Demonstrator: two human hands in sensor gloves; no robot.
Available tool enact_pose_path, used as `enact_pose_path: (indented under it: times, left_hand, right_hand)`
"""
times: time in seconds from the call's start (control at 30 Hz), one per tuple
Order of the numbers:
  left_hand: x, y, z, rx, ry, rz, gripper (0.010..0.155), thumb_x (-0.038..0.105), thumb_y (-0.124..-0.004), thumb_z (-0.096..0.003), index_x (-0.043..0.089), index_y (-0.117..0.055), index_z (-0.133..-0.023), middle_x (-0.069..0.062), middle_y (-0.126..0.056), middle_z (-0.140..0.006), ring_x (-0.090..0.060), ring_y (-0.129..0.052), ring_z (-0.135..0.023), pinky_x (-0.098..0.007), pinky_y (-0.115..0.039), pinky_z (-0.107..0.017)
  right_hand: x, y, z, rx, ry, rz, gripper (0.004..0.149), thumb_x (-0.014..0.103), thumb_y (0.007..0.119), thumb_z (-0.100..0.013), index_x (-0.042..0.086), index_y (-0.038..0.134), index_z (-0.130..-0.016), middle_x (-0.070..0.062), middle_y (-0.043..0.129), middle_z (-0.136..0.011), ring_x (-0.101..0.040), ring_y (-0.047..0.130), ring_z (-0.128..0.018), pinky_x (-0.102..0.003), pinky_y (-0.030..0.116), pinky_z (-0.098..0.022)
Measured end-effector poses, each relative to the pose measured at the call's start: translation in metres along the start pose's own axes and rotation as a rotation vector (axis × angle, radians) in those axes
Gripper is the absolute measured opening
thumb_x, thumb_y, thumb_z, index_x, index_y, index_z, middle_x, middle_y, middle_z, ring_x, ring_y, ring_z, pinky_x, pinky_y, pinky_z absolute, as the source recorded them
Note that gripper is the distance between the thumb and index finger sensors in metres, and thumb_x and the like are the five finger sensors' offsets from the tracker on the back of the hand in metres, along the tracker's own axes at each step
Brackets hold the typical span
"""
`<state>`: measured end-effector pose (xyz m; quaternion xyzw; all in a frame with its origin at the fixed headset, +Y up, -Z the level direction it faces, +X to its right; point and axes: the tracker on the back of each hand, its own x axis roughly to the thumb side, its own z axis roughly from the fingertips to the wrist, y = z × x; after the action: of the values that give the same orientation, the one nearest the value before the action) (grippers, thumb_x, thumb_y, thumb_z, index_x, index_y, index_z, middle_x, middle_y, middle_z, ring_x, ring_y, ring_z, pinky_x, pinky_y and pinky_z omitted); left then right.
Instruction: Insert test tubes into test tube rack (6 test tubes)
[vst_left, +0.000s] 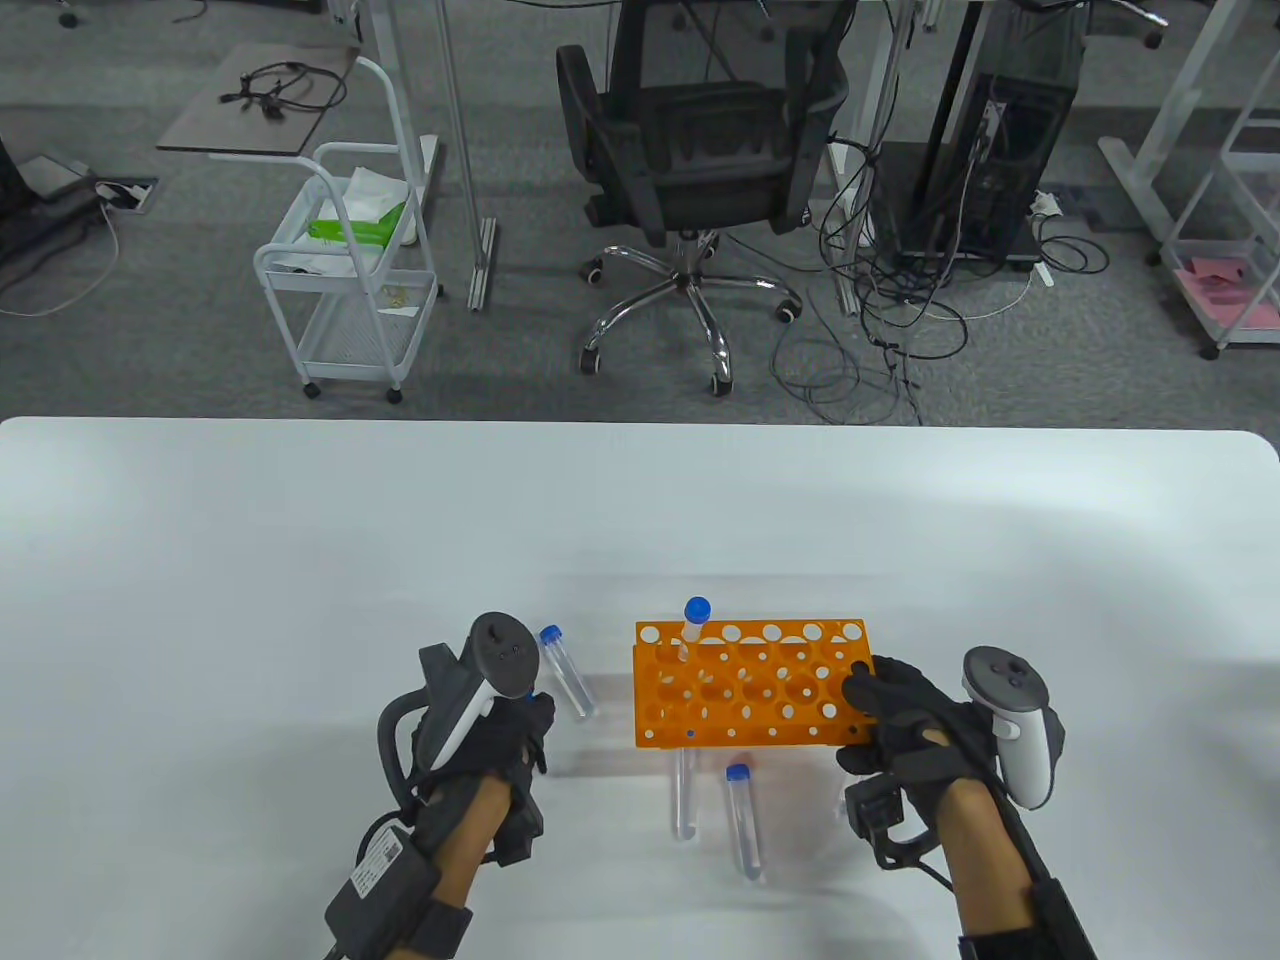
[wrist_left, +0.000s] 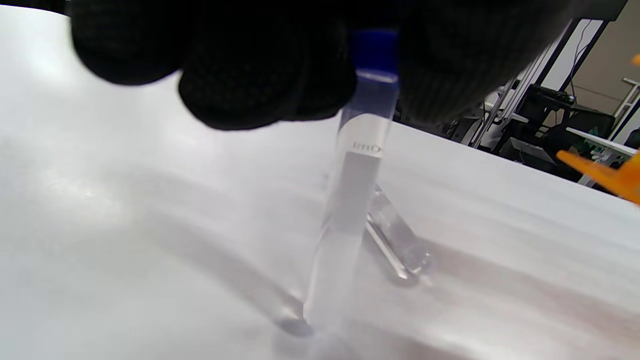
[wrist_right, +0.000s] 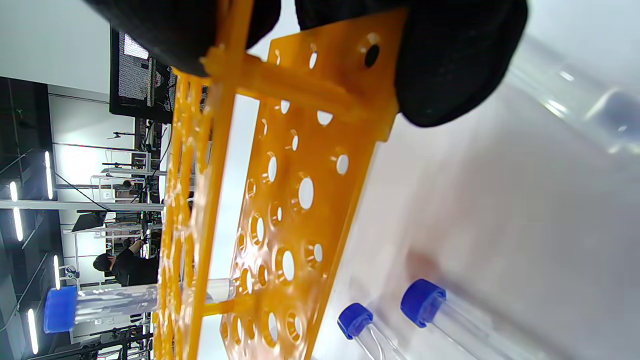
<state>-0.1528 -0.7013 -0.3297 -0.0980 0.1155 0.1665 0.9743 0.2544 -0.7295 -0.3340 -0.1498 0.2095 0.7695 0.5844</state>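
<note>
The left hand (vst_left: 490, 730) is pinching a blue-capped test tube (wrist_left: 345, 200) just under its cap, its tip on or just above the tabletop (vst_left: 300, 560); this clear tube looks light, stiff, slippery and breakable, so taking hold near the cap seems safest. A second tube (vst_left: 566, 670) is lying beside it. One tube (vst_left: 693, 628) is standing in the orange rack (vst_left: 750, 695); two more are lying before it. Five tubes showing. The right hand (vst_left: 905, 720) is gripping the rack's end.
</note>
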Motion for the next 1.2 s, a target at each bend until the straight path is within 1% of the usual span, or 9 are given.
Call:
enact_pose_path:
  times: [0.17, 0.4, 0.5, 0.53, 0.77, 1.13, 1.2]
  left_hand:
    - [-0.001, 0.007, 0.004, 0.016, -0.014, 0.024, 0.050, 0.043, -0.086, -0.0410, 0.024, -0.082, -0.087, -0.009, -0.098, -0.065, -0.018, -0.099, -0.041, -0.045, -0.083, -0.038]
    - [0.000, 0.023, 0.013, 0.069, -0.045, 0.058, 0.049, 0.043, -0.086, -0.0413, 0.025, -0.082, -0.087, -0.009, -0.097, -0.067, -0.019, -0.099, -0.043, -0.045, -0.082, -0.039]
    - [0.003, 0.033, 0.020, 0.116, -0.090, 0.089, 0.049, 0.042, -0.087, -0.0407, 0.025, -0.083, -0.086, -0.009, -0.097, -0.068, -0.020, -0.099, -0.043, -0.046, -0.082, -0.039]
    - [0.006, 0.037, 0.024, 0.142, -0.130, 0.080, 0.049, 0.042, -0.087, -0.0406, 0.025, -0.083, -0.086, -0.009, -0.097, -0.068, -0.019, -0.099, -0.043, -0.045, -0.082, -0.039]
    - [0.021, 0.048, 0.043, 0.278, -0.233, 0.083, 0.049, 0.043, -0.087, -0.0404, 0.026, -0.083, -0.086, -0.008, -0.097, -0.068, -0.019, -0.099, -0.044, -0.045, -0.082, -0.039]
    - [0.018, 0.064, 0.057, 0.391, -0.304, 0.249, 0.049, 0.042, -0.085, -0.0419, 0.026, -0.082, -0.088, -0.008, -0.096, -0.070, -0.019, -0.099, -0.046, -0.045, -0.082, -0.040]
    - [0.019, 0.066, 0.058, 0.383, -0.306, 0.259, 0.049, 0.043, -0.085, -0.0421, 0.026, -0.082, -0.088, -0.008, -0.096, -0.070, -0.018, -0.099, -0.046, -0.044, -0.082, -0.040]
  right_hand:
    - [0.000, 0.001, 0.000, -0.002, 0.003, 0.005, 0.053, 0.043, 0.071, -0.048, 0.016, 0.055, -0.091, -0.017, 0.048, -0.108, -0.046, 0.085, -0.079, -0.052, 0.085, -0.049]
    - [0.000, 0.001, 0.000, -0.001, 0.003, 0.009, 0.053, 0.043, 0.071, -0.048, 0.016, 0.055, -0.091, -0.017, 0.047, -0.108, -0.046, 0.085, -0.079, -0.052, 0.085, -0.049]
    - [0.000, 0.001, -0.001, -0.002, 0.004, 0.009, 0.053, 0.043, 0.071, -0.048, 0.016, 0.055, -0.091, -0.017, 0.047, -0.108, -0.046, 0.085, -0.079, -0.052, 0.085, -0.049]
    - [0.000, 0.001, -0.001, -0.002, 0.004, 0.010, 0.053, 0.043, 0.071, -0.048, 0.016, 0.055, -0.091, -0.017, 0.048, -0.108, -0.046, 0.085, -0.079, -0.052, 0.085, -0.049]
    - [-0.001, 0.002, -0.001, -0.002, 0.007, 0.013, 0.053, 0.043, 0.071, -0.048, 0.016, 0.055, -0.091, -0.017, 0.048, -0.108, -0.046, 0.085, -0.079, -0.052, 0.085, -0.048]
    - [0.000, 0.002, -0.001, -0.001, 0.006, 0.013, 0.053, 0.043, 0.071, -0.048, 0.016, 0.055, -0.091, -0.017, 0.047, -0.108, -0.046, 0.085, -0.079, -0.052, 0.085, -0.048]
    - [-0.001, 0.003, -0.001, 0.000, 0.007, 0.014, 0.053, 0.043, 0.071, -0.048, 0.016, 0.055, -0.091, -0.017, 0.048, -0.108, -0.046, 0.085, -0.079, -0.052, 0.085, -0.048]
